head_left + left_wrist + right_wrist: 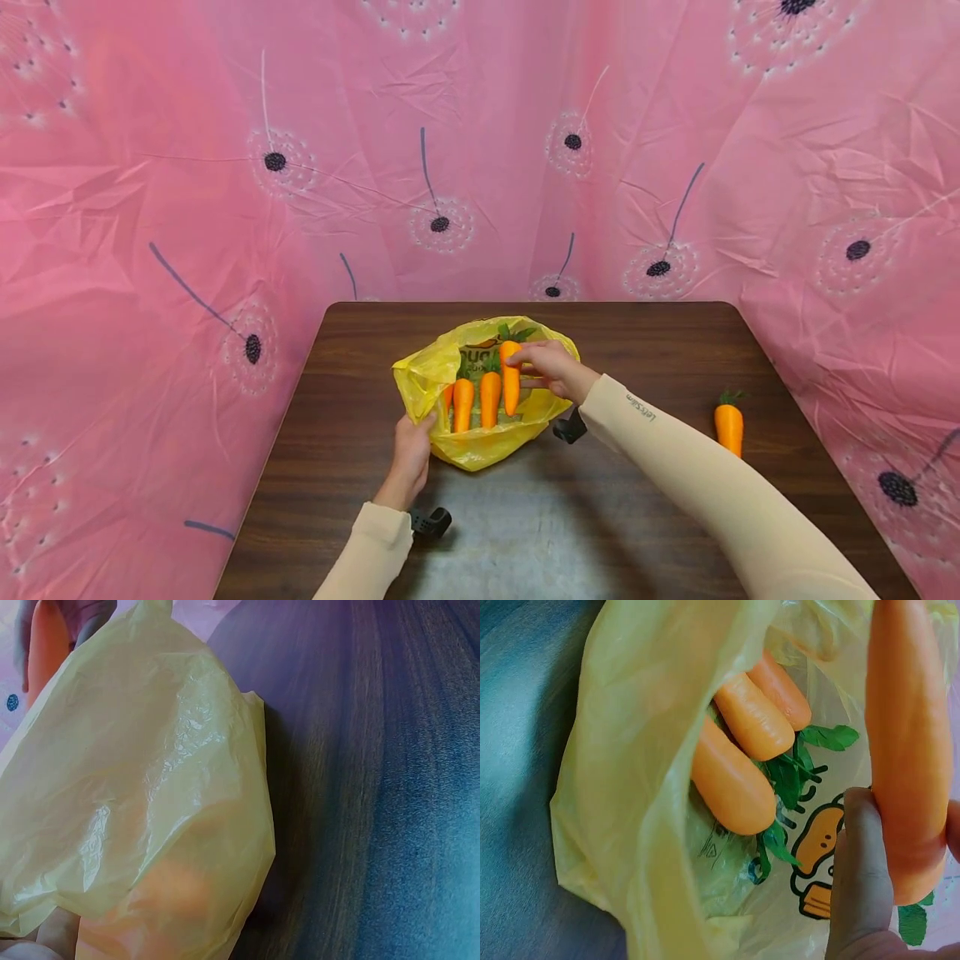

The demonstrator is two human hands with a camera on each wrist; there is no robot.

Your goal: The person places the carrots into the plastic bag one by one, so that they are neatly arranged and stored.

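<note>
A yellow plastic bag (480, 457) lies on the table with its mouth spread wide. My left hand (411, 450) pinches the bag's near left edge; in the left wrist view its fingertips (56, 934) show at the bottom, partly behind the plastic. My right hand (553, 367) holds a carrot (511, 379) by its upper part, leaf end up and tip down, over the bag's opening. Inside the bag lie three more carrots (733, 778), side by side with green leaves. The bag's side partly covers them in the right wrist view.
Another carrot (728, 427) with green leaves lies on the right of the dark wooden table (345, 350), its lower end hidden by my right sleeve. Pink patterned cloth (495, 167) hangs behind and beside the table. Black straps are on both wrists.
</note>
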